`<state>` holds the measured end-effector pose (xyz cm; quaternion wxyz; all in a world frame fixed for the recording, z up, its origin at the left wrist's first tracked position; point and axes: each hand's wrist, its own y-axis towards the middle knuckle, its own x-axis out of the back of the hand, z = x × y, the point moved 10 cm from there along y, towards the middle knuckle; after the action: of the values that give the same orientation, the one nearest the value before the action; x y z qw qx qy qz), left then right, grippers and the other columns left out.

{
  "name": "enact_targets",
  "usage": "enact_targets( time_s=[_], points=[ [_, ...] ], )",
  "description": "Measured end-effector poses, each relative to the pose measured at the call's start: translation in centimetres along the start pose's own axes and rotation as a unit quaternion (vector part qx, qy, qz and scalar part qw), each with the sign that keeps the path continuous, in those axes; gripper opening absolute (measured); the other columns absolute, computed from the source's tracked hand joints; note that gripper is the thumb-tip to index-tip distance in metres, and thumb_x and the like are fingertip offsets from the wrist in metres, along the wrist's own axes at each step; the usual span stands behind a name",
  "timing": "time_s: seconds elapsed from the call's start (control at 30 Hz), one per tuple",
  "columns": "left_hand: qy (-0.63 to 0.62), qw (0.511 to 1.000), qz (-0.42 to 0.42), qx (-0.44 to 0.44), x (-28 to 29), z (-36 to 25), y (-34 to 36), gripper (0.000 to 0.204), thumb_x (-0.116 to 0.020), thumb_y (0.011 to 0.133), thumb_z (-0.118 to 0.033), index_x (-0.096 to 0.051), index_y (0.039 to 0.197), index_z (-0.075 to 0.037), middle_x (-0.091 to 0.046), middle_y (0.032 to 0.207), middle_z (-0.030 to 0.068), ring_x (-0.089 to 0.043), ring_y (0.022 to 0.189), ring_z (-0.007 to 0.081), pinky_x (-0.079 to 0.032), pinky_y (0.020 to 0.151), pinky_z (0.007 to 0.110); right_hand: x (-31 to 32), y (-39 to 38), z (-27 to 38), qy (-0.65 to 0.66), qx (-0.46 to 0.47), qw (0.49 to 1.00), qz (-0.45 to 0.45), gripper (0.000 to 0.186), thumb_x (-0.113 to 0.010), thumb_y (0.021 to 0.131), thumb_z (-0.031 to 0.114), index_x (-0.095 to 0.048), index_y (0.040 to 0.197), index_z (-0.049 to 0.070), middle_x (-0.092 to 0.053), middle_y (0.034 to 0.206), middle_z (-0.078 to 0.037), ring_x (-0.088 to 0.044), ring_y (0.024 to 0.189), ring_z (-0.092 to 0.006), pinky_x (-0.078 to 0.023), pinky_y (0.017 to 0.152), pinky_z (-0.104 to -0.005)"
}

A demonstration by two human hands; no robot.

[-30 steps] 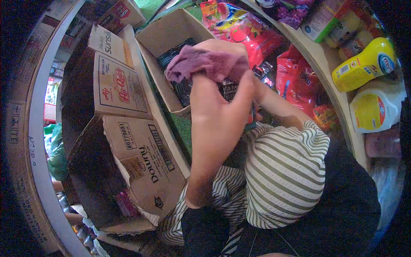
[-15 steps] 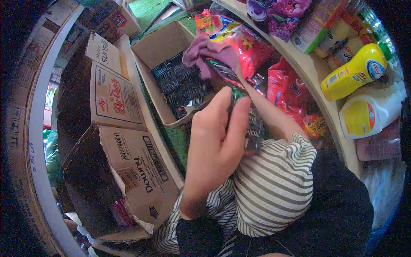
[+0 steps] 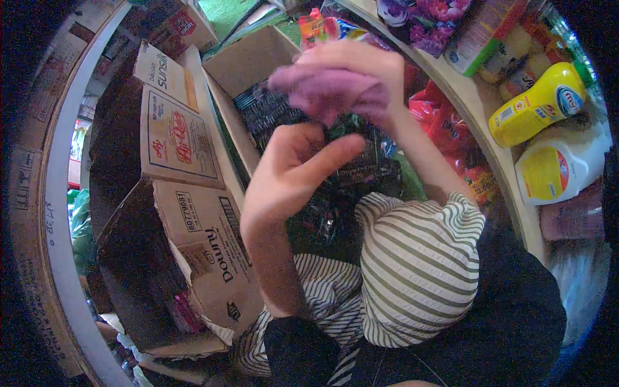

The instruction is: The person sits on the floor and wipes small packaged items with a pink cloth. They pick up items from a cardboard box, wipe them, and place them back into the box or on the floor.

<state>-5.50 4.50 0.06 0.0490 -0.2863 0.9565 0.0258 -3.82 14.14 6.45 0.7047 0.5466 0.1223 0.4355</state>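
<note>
A crumpled purple cloth [image 3: 335, 93] is bunched in my right hand [image 3: 364, 61], whose fingers are closed round it above the box. Just below it, my left hand [image 3: 284, 164] has its fingers curled and its thumb lying over a dark, shiny packet [image 3: 361, 161]. The top of this packet, with a bit of green, shows between thumb and fingers. The cloth hangs close over the packet; I cannot tell whether they touch. Rows of black packets [image 3: 261, 106] lie in the open cardboard box [image 3: 251, 55] beyond my left hand.
More cardboard boxes [image 3: 180, 138] stand at the left, one open toward me. On the right, a curved shelf edge [image 3: 480, 122] carries a yellow bottle [image 3: 535, 106] and a white bottle [image 3: 554, 171]. Red bags [image 3: 442, 126] lie below it. My knee in striped cloth [image 3: 419, 271] is in front.
My right hand has risen with the cloth and come into view above the box. My left hand has shifted left and a little down, its thumb further from its fingers.
</note>
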Motion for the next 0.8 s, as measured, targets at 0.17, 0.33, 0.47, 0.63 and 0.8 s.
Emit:
enact_targets(
  time_s=[0.17, 0.33, 0.47, 0.63, 0.8],
  points=[
    [0.089, 0.996, -0.017, 0.029, -1.0, -0.4, -0.4, 0.033, -0.063, 0.081, -0.019, -0.055, 0.056, -0.001, -0.046, 0.049, -0.0065, -0.033, 0.048, 0.0022, -0.027, 0.04, 0.027, -1.8, -2.1, -2.7, 0.065, 0.019, 0.998, -0.015, 0.021, -0.058, 0.071, 0.005, -0.067, 0.09, 0.003, -0.065, 0.092, -0.011, -0.063, 0.089, -0.0217, -0.049, 0.079, -0.0301],
    [0.141, 0.962, 0.157, -0.174, -7.3, -4.0, -0.6, 0.034, -0.063, 0.076, -0.015, -0.046, 0.052, 0.001, -0.039, 0.047, 0.0107, -0.035, 0.04, 0.0182, -0.028, 0.042, 0.032, -3.2, -11.0, -21.3, 0.307, -0.262, 0.906, -0.127, 0.019, -0.057, 0.075, 0.002, -0.066, 0.093, 0.002, -0.065, 0.09, -0.013, -0.063, 0.084, -0.0172, -0.049, 0.074, -0.027],
    [0.078, 0.946, 0.202, -0.242, -7.6, -5.6, -1.8, 0.028, -0.062, 0.078, -0.016, -0.05, 0.058, 0.0, -0.045, 0.051, 0.0115, -0.045, 0.046, 0.0235, -0.032, 0.047, 0.034, -1.9, -10.8, -20.3, 0.257, -0.25, 0.924, -0.135, 0.02, -0.055, 0.079, 0.003, -0.065, 0.096, 0.004, -0.065, 0.09, -0.012, -0.062, 0.083, -0.0151, -0.049, 0.073, -0.0259],
    [0.065, 0.98, 0.186, -0.028, -5.2, -0.1, -0.3, 0.035, -0.07, 0.074, -0.027, -0.06, 0.092, 0.001, -0.062, 0.081, 0.0093, -0.057, 0.077, 0.0107, -0.045, 0.07, 0.029, 1.8, -3.7, -5.8, -0.235, -0.078, 0.966, -0.078, 0.027, -0.053, 0.08, 0.003, -0.065, 0.102, 0.016, -0.065, 0.085, -0.003, -0.061, 0.075, -0.0132, -0.048, 0.071, -0.0239],
    [-0.173, 0.98, 0.024, 0.094, 1.2, 7.7, 3.2, 0.046, -0.079, 0.064, -0.022, -0.054, 0.096, 0.0, -0.059, 0.094, 0.0048, -0.053, 0.089, 0.0109, -0.043, 0.08, 0.026, 3.2, -2.2, -4.6, -0.05, -0.166, 0.97, -0.169, 0.019, -0.062, 0.07, 0.004, -0.067, 0.088, 0.006, -0.064, 0.076, -0.005, -0.062, 0.071, -0.015, -0.048, 0.068, -0.0265]
  ],
)
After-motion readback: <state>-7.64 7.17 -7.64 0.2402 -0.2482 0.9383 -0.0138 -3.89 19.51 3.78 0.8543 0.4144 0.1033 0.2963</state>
